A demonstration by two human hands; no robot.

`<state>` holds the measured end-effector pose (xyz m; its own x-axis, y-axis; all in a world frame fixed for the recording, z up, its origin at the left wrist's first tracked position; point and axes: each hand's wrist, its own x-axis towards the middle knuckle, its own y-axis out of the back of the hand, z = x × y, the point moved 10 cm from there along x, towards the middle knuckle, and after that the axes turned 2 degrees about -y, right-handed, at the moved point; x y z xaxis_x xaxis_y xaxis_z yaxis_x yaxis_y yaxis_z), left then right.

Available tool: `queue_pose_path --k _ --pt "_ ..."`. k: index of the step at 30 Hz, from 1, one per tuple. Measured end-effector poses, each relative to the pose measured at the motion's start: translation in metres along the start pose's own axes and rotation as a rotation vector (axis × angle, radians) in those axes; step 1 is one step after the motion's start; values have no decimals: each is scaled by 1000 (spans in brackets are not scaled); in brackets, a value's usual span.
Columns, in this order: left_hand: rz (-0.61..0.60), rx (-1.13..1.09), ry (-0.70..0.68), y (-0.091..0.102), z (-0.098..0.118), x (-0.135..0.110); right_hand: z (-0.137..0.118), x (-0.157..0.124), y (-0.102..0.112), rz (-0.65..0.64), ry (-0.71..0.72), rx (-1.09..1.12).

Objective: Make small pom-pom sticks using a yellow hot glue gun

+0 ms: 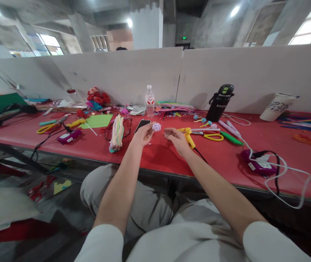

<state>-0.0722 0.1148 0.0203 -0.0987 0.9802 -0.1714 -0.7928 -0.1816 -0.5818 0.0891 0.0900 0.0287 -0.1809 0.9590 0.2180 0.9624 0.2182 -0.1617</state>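
Over the middle of the red table, my left hand (144, 135) pinches a small lavender, fluffy flower-like ball (156, 127) between thumb and fingertips. My right hand (177, 139) hovers just to the right of it, fingers apart, holding nothing. Beside that hand lies a yellow hot glue gun (189, 138), its cord running toward the front edge. A dark phone (141, 125) rests behind my left hand. Left of it is a bundle of pale pipe-cleaner stems (117, 134) with colored ends.
Yellow-handled scissors (213, 137) and a green tool (231, 138) lie to the right. A water bottle (149, 102), a black flask (220, 104) and a cup (276, 107) stand near the partition (133, 72). Purple power boxes (258, 163) trail cables. Green paper (98, 121) lies left.
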Motion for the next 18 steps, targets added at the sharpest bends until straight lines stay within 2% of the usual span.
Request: queue_pose_path --k 10,18 --pt "-10 82 -106 0 8 0 -6 -1 2 22 34 -13" --pt "-88 136 -184 -14 14 -9 -13 -3 4 74 46 -17"
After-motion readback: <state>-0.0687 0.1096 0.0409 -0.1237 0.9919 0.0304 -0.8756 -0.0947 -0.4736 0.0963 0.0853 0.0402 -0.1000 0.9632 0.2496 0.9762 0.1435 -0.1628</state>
